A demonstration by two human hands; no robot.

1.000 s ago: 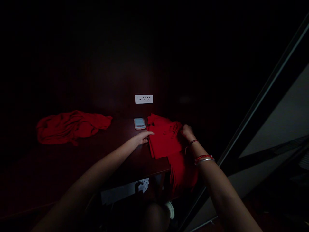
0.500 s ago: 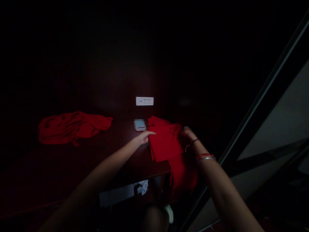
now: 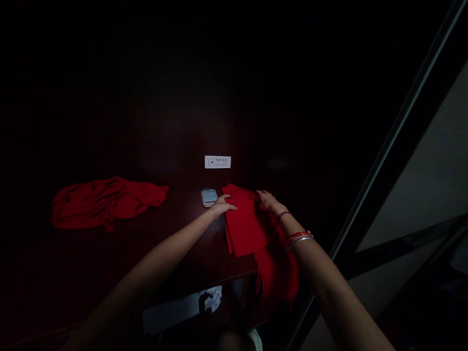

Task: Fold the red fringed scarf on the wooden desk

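Note:
A red fringed scarf (image 3: 246, 226) lies folded into a flat stack at the right end of the dark table (image 3: 190, 239). Another red length (image 3: 278, 270) with a fringed end hangs over the front edge below it; whether both are one piece I cannot tell. My left hand (image 3: 221, 205) rests at the stack's left edge, thumb and a finger spread over the fabric. On the upper right part of the stack lies my right hand (image 3: 266, 200), palm down, fingers stretched out. Its shadow darkens the cloth near its wrist.
A phone (image 3: 209, 198) with a lit screen lies just beyond my left hand. Crumpled red cloth (image 3: 106, 202) is at the left. A white socket panel (image 3: 218, 162) is on the dark wall. White paper (image 3: 175, 309) shows under the table, and a slanted frame (image 3: 398, 126) stands at right.
My right hand has moved left from the stack's right edge onto its top, its fingers now stretched out. The loose fringe there no longer shows. My left hand has spread its fingers.

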